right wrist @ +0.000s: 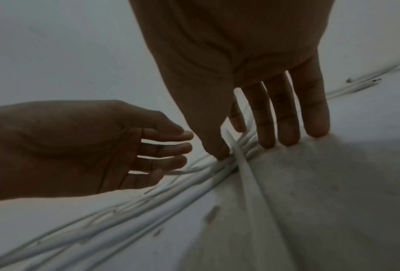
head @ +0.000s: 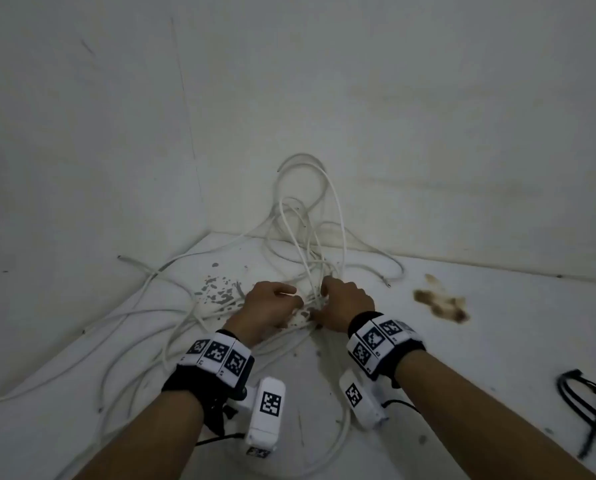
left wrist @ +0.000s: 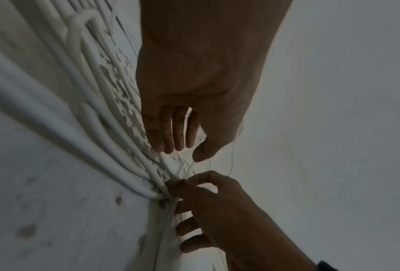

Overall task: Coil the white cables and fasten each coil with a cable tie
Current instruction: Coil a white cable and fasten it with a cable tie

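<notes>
A loose tangle of white cables [head: 303, 155] sprawls over the white floor in a wall corner, with loops rising against the wall. My right hand [head: 321, 292] pinches a bunch of the strands where they cross, thumb against index finger [left wrist: 175, 183], and one cable [right wrist: 247, 174] runs out between them. My left hand [head: 298, 299] hovers right beside it with its fingers [right wrist: 171, 152] straight and relaxed, holding nothing, over the cables [left wrist: 115, 155]. I see no cable tie.
Black cables [head: 580, 403] lie on the floor at the far right. A brown stain [head: 442, 303] marks the floor right of the hands, and dark flecks [head: 217, 292] left of them. Two walls close the corner behind the tangle.
</notes>
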A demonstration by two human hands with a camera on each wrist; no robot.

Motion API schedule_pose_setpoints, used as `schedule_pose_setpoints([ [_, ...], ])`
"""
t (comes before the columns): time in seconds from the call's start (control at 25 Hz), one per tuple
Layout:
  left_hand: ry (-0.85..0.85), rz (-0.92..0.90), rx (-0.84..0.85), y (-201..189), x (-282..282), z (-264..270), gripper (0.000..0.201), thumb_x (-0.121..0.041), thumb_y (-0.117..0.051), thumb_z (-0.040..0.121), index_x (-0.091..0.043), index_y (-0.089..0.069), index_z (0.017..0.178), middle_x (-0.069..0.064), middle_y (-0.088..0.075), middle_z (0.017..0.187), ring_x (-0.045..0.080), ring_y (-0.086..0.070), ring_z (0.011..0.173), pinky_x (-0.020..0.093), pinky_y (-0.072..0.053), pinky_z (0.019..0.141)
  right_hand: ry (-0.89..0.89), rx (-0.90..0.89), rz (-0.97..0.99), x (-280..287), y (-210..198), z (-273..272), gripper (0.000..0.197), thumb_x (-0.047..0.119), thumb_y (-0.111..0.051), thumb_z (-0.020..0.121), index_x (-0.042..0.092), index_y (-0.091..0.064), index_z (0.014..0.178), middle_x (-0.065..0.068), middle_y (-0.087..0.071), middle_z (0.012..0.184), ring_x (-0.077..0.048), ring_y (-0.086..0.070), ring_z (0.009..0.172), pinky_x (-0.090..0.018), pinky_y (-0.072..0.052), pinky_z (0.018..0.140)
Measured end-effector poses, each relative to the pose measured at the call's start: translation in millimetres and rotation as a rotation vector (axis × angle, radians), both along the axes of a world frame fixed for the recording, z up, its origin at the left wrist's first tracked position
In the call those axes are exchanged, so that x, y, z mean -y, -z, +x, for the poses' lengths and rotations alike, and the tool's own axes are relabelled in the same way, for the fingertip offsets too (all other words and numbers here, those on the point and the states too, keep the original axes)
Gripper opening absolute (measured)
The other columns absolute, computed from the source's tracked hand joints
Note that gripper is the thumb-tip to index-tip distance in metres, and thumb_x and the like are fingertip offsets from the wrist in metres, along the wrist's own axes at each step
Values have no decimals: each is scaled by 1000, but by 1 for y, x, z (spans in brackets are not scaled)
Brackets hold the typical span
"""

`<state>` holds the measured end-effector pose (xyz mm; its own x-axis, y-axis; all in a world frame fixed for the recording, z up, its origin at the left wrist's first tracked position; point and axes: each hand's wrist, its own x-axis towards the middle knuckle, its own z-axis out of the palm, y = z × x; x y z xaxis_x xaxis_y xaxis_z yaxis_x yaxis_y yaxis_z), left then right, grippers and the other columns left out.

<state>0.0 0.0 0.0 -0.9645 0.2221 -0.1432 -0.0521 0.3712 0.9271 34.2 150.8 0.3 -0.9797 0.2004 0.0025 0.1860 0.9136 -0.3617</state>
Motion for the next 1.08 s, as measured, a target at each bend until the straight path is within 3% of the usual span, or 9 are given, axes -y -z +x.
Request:
schedule_pose_setpoints([
  [0.08, 1, 5, -6, -3, 4, -7, 32, -17, -72, 84, -15, -67, 116, 6, -72, 99, 20, -69, 92, 33, -60, 77, -19, 57, 4, -2, -2, -5, 42, 34, -67, 89, 13, -49, 121, -12, -55, 122, -30, -56, 109, -35, -45, 85],
  [0.2, 5, 50, 13, -8, 9, -15, 33, -15, -72, 86, -13, -66, 118, 6, -70, 103, 17, -67, 93, 27, -59, 70, 33, 58, -252, -14, -16, -8, 29, 19, -64, 89, 13, -55, 115, -12, -53, 115, -27, -57, 93, -36, -54, 78],
  [0.32, -16, 64, 1, -23, 11, -19, 36, -15, -73, 87, -12, -64, 121, 10, -68, 110, 20, -65, 100, 27, -58, 71, 72, -137, -557, -27, -57, -1, 11, 10, -54, 91, 14, -55, 101, -11, -56, 87, -27, -56, 72, -37, -53, 65],
  [0.4, -38, 89, -7, -36, 10, -23, 41, -14, -74, 85, -11, -62, 124, 13, -66, 115, 23, -64, 106, 27, -59, 72, 53, -259, -745, -31, -100, 11, 12, 3, -46, 92, 14, -51, 92, -12, -52, 72, -25, -52, 56, -34, -50, 51],
  [0.48, -49, 124, -24, -51, 6, -28, 49, -11, -76, 83, -10, -58, 128, 16, -62, 124, 24, -60, 111, 30, -59, 75, 28, -403, -754, -35, -148, 21, 18, 3, -42, 94, 17, -51, 86, -11, -49, 69, -21, -45, 47, -22, -35, 44],
  [0.56, -75, 151, -50, -66, 1, -35, 65, -11, -79, 81, -10, -48, 138, 16, -55, 133, 24, -57, 115, 35, -59, 81, 9, -523, -731, -35, -193, 32, 20, 8, -41, 96, 21, -51, 84, -7, -46, 67, -15, -37, 45, -18, -23, 45],
  [0.84, -12, 158, -169, -114, -21, -48, 112, -27, -85, 76, -20, -9, 158, 14, -25, 158, 25, -45, 130, 38, -55, 94, -151, -836, -682, -33, -298, 78, 21, 11, -44, 96, 19, -56, 81, 0, -43, 64, -8, -28, 41, -18, -17, 44],
  [0.96, 100, 139, -222, -130, -47, -46, 100, -43, -76, 83, -27, -11, 157, 11, -24, 159, 24, -43, 134, 33, -58, 85, -138, -848, -705, -31, -313, 94, 22, 9, -40, 94, 19, -57, 82, 1, -42, 65, -10, -26, 43, -20, -17, 44],
  [1.08, 172, 79, -260, -140, -72, -44, 66, -52, -54, 95, -29, -32, 152, 11, -33, 155, 29, -48, 130, 32, -60, 78, -143, -857, -776, -30, -309, 106, 20, 8, -40, 94, 16, -57, 88, 1, -42, 66, -10, -27, 45, -20, -19, 42],
])
